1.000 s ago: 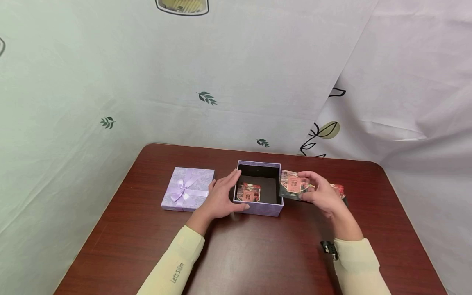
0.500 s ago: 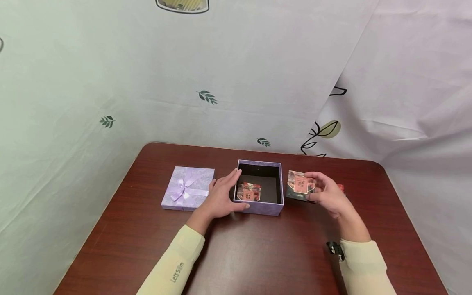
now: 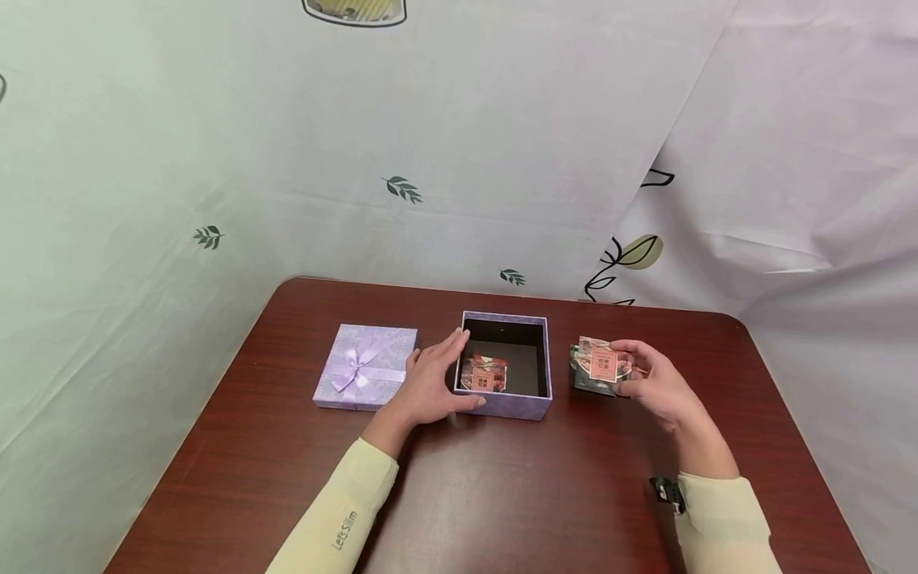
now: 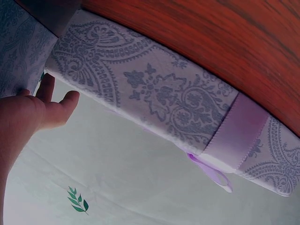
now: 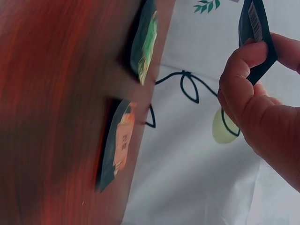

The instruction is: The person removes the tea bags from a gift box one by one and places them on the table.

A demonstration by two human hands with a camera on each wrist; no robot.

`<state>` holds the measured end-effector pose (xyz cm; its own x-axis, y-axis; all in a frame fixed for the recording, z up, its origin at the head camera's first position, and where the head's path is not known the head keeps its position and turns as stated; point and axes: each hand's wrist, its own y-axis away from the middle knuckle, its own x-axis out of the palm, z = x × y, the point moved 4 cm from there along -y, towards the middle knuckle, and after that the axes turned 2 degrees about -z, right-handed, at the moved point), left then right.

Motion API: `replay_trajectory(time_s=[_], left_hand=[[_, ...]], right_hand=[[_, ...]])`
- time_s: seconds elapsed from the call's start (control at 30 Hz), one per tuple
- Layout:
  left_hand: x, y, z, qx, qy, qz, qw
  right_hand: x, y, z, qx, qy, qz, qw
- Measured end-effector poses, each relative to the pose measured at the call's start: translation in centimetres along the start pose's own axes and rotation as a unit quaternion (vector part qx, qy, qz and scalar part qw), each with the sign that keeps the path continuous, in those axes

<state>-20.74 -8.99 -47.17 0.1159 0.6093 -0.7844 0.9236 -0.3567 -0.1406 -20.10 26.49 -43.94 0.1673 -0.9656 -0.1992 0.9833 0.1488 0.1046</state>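
Our right hand (image 3: pixel 663 395) hides from the head view what the right wrist shows: an orange-labelled packet (image 5: pixel 123 143) on the bench (image 3: pixel 552 494), near a green packet (image 5: pixel 148 47), plus a barcode (image 5: pixel 254 22) on the back of the held packet (image 3: pixel 601 365). Only the head view gives us another packet (image 3: pixel 484 375) inside the purple box (image 3: pixel 511 407). Dark, with a pink label over a reddish picture, the held packet is raised off the bench, right of the box. We pinch its right edge — a narrow grip. Our left hand (image 3: pixel 429 384) spreads wide — fingers at the box's left side, thumb along its front.
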Motion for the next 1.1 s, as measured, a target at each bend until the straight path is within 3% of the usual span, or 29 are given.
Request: replay_trajectory(time_s=[0.4,1.1], left_hand=[[0.1,0.0,0.0,-0.002,0.001,0.003,1.0],[0.0,0.1,-0.1,0.004,0.001,-0.002,1.0]], right_hand=[[-1.8,0.7,-1.5,0.028,0.029,-0.023,0.999],[-4.8,1.4,-2.9,0.032,0.065,-0.047,0.996]])
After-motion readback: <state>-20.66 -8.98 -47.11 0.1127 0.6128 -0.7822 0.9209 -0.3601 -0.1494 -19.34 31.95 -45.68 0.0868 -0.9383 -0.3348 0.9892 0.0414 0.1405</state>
